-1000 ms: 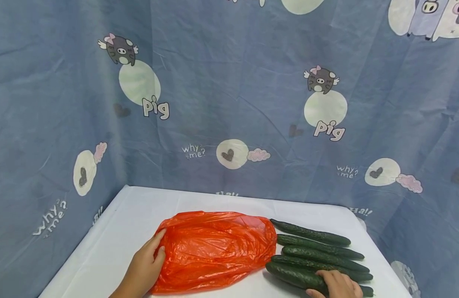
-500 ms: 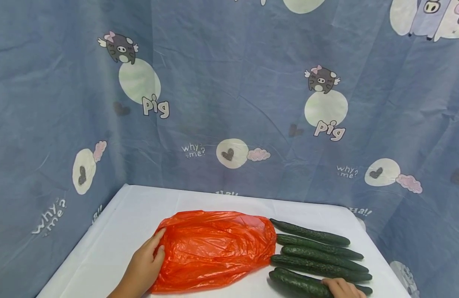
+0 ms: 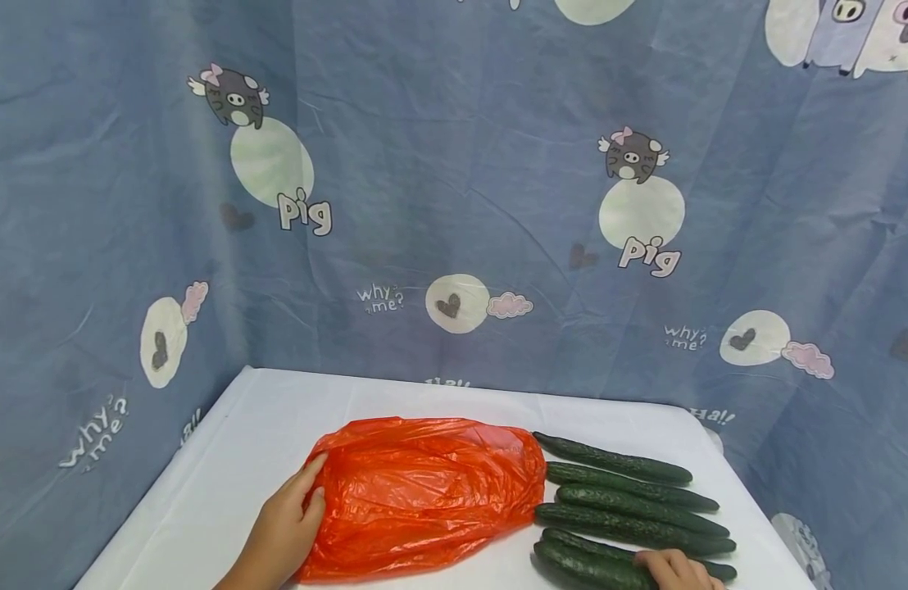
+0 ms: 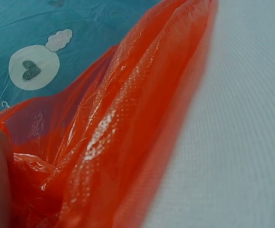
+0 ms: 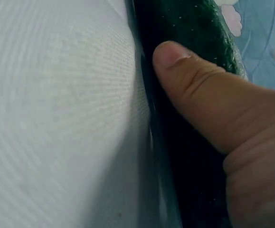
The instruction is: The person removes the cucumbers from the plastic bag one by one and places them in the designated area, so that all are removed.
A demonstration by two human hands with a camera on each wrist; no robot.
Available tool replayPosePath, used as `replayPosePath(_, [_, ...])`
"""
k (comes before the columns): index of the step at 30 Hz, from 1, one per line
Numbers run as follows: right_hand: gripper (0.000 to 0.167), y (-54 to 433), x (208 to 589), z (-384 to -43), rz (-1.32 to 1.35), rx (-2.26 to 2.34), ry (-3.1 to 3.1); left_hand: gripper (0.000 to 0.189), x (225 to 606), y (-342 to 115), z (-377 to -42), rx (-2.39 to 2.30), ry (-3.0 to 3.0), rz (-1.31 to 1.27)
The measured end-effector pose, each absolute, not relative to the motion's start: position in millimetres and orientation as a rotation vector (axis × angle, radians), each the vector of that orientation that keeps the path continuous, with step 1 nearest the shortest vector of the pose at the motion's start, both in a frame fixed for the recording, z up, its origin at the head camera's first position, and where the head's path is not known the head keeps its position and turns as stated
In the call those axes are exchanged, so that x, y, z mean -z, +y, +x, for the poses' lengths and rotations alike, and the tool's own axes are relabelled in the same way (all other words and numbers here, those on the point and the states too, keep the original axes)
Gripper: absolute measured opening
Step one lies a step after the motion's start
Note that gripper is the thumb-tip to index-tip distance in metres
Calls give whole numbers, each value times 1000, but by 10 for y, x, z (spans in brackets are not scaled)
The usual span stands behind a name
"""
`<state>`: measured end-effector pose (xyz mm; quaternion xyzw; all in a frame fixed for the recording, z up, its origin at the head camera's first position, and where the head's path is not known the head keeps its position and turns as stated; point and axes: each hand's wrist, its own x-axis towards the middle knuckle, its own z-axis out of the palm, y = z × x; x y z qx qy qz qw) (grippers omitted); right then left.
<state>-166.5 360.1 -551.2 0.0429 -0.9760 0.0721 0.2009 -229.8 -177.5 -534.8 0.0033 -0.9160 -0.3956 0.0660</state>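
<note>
A red plastic bag (image 3: 424, 483) lies spread out on the white table. At its left edge my left hand (image 3: 280, 524) grips the film, thumb and forefinger tips showing on it and the other fingers hidden. In the left wrist view the bag's film (image 4: 123, 128) slopes up in folds beside the hand. To the bag's right, several dark green cucumbers lie side by side. My right hand (image 3: 678, 571) holds the nearest cucumber (image 3: 590, 565), its thumb (image 5: 189, 76) along the near side and its fingers over the top. Another cucumber (image 3: 572, 537) lies directly behind it.
The farther cucumbers (image 3: 612, 461) form a row, their left ends close to the bag's right side. White cloth covers the table (image 3: 225, 459). Behind it hangs a blue curtain (image 3: 454, 205) printed with pigs and words.
The right hand has shifted slightly toward me and to the right with the nearest cucumber, exposing the left end of the one behind. The left hand and bag stay put.
</note>
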Motion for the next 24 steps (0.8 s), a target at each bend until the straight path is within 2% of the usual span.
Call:
replayPosePath(10, [58, 3567, 5568, -1669, 67, -240, -2719, 59, 5321, -1786, -2283, 1170, -2752, -9])
replayPosePath(17, [55, 3644, 5641, -1725, 206, -300, -2583, 59, 5321, -1798, -2268, 1179, -2753, 5])
replayPosePath(24, [55, 3639, 5641, -1731, 206, -313, -2590, 59, 5324, -1802, -2268, 1176, -2752, 12])
